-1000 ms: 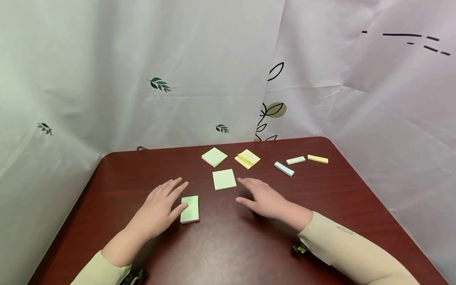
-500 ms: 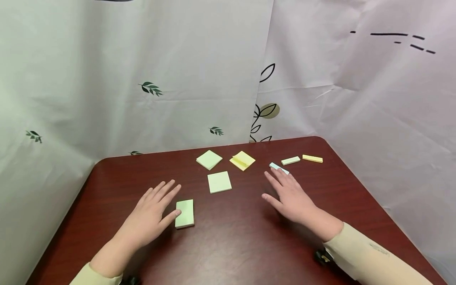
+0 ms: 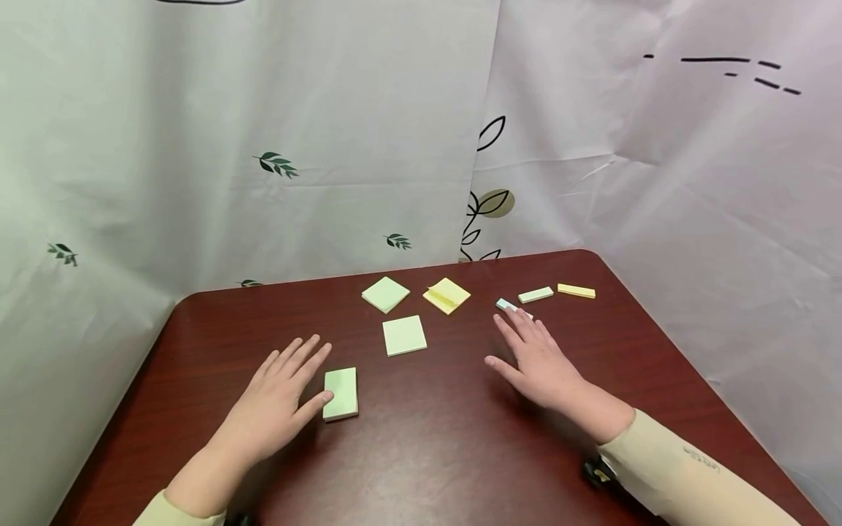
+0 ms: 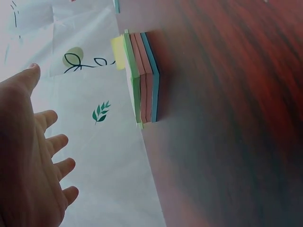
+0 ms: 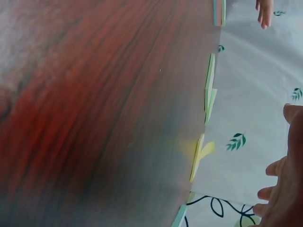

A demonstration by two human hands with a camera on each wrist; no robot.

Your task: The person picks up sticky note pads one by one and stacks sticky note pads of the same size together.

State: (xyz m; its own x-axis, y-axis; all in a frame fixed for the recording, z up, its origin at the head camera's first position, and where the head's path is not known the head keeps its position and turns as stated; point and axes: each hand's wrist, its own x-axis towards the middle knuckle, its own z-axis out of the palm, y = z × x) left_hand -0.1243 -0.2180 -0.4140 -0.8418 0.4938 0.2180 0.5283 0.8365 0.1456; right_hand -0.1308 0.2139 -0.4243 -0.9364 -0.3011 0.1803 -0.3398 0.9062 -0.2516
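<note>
My left hand point(image 3: 272, 405) is held with fingers spread beside a small rectangular stack of sticky notes point(image 3: 340, 394), its thumb tip overlapping the stack's edge in the head view. The left wrist view shows that hand apart from the stack, whose layers are green, pink and blue point(image 4: 146, 78). Over to the right, my right hand point(image 3: 542, 369) hovers with fingers extended. Its fingertips partly cover a narrow light-blue sticky-note strip pad point(image 3: 505, 305). Neither hand holds anything. Between them lies a pale green square sticky-note pad point(image 3: 404, 336).
Farther back are another pale green pad point(image 3: 385, 294) and a yellow pad point(image 3: 447, 295) with its top sheet folded up. Two more narrow strip pads, pale green point(image 3: 536, 295) and yellow point(image 3: 576, 291), lie at the far right. A white curtain point(image 3: 368, 146) hangs behind the dark red table point(image 3: 421, 467).
The right hand has moved right, from beside the middle square pad to in front of the light-blue strip pad. My left hand has stayed by its stack. The head view has shifted slightly.
</note>
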